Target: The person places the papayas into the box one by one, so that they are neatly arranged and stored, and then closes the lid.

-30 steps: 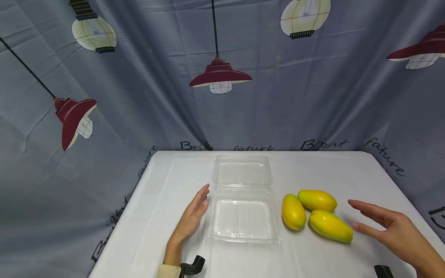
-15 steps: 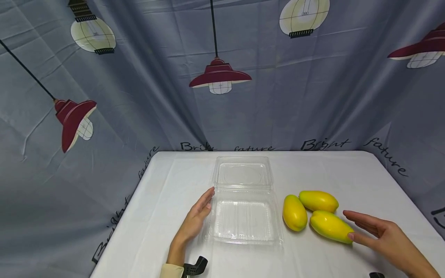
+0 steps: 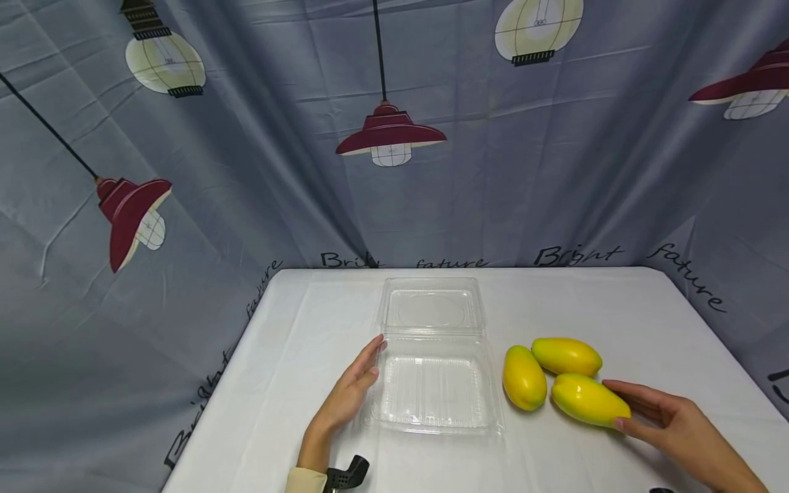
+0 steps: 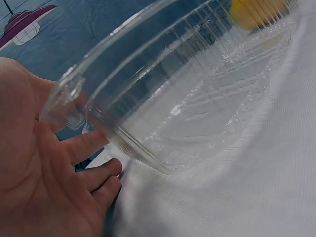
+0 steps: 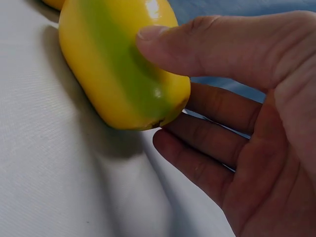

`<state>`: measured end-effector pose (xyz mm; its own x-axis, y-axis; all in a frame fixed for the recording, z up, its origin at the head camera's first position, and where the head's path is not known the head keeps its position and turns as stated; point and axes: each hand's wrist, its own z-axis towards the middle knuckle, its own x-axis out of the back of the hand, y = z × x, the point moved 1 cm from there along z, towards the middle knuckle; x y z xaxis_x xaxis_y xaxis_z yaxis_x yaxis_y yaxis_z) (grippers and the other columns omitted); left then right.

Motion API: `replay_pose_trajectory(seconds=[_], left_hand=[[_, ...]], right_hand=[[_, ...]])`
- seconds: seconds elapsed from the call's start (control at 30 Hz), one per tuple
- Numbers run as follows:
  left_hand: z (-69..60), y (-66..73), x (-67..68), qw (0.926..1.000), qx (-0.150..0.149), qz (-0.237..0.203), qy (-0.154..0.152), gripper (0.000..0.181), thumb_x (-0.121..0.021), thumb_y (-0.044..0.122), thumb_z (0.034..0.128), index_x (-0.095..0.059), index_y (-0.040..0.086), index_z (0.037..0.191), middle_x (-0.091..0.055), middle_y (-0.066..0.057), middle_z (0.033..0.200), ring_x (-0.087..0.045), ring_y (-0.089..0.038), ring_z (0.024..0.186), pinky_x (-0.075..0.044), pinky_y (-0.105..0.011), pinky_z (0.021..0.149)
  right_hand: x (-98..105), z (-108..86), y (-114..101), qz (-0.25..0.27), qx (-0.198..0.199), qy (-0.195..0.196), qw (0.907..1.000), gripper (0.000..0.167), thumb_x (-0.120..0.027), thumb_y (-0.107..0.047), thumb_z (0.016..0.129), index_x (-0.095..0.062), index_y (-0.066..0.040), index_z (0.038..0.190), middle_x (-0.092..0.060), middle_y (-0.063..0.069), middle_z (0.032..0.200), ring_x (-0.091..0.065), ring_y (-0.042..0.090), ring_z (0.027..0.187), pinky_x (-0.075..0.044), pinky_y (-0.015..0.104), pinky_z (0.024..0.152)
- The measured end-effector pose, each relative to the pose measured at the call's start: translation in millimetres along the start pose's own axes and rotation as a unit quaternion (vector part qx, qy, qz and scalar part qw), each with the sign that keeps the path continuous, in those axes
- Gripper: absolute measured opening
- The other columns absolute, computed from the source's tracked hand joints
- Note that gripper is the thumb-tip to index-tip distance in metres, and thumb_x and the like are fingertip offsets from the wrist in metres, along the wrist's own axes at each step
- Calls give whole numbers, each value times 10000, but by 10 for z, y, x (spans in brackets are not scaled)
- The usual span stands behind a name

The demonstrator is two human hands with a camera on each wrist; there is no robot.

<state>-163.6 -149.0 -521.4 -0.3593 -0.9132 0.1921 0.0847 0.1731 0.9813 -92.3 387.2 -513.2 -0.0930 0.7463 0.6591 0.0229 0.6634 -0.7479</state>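
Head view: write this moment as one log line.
right hand: grips front fruit | left hand: beside box | box: open

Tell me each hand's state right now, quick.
Left hand: open, beside the clear container.
Right hand: holding one end of the yellow fruit closest to it.

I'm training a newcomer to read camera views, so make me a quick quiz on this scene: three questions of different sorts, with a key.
1. How many yellow fruits show in the head view? A) two B) three C) five
2. True or false: The clear container is open.
3. Fill in: Nearest the yellow fruits is the person's ____.

Key:
1. B
2. True; its lid is folded back.
3. right hand
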Motion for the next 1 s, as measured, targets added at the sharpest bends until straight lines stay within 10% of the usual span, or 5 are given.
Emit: replay_pose_trajectory(seconds=[0.2, 0.4, 0.63, 0.73, 1.0], left_hand=[[-1, 13, -7, 9999, 97, 15, -129, 606, -352, 82, 1174, -217, 135, 1763, -217, -101, 1836, -119, -302, 1718, -145, -441, 1385], [-2, 15, -10, 9994, 157, 13, -305, 600, -334, 99, 1186, -191, 133, 1768, -169, -69, 1849, -78, -270, 1723, -170, -33, 1218], [-5, -10, -3, 9996, 107, 18, -269, 594, -338, 106, 1189, -203, 136, 1766, -158, -78, 1850, -73, -282, 1724, -165, -19, 1207], [-7, -9, 1, 9996, 158, 32, -229, 589, -340, 124, 1192, -215, 160, 1766, -163, -47, 1850, -88, -251, 1723, -169, -10, 1202], [5, 3, 1, 9997, 79, 37, -226, 592, -344, 94, 1186, -213, 117, 1762, -173, -54, 1848, -88, -261, 1722, -161, -24, 1217]], right_hand=[[-35, -3, 11, -58, 159, 250, 9995, 693, -923, -253, 890, -660, -1, 1479, -563, -422, 1275, -445, -339, 1138, -516, 0, 862], [-26, -10, -3, -297, -58, 219, 9993, 713, -918, -271, 897, -646, 24, 1485, -727, 115, 1432, -436, -337, 1097, -544, 27, 836], [73, -90, -85, -521, -268, 50, 9983, 745, -894, -334, 925, -617, 4, 1529, -641, 299, 1501, -482, -298, 1057, -568, 62, 799], [114, -122, -137, -607, -161, 123, 9979, 721, -894, -335, 924, -637, -18, 1518, -685, 242, 1468, -505, -282, 1057, -571, 69, 787], [178, -158, -339, -695, 421, 384, 9960, 625, -909, -288, 909, -703, -100, 1469, -547, -436, 1288, -517, -280, 1102, -549, 35, 795]])
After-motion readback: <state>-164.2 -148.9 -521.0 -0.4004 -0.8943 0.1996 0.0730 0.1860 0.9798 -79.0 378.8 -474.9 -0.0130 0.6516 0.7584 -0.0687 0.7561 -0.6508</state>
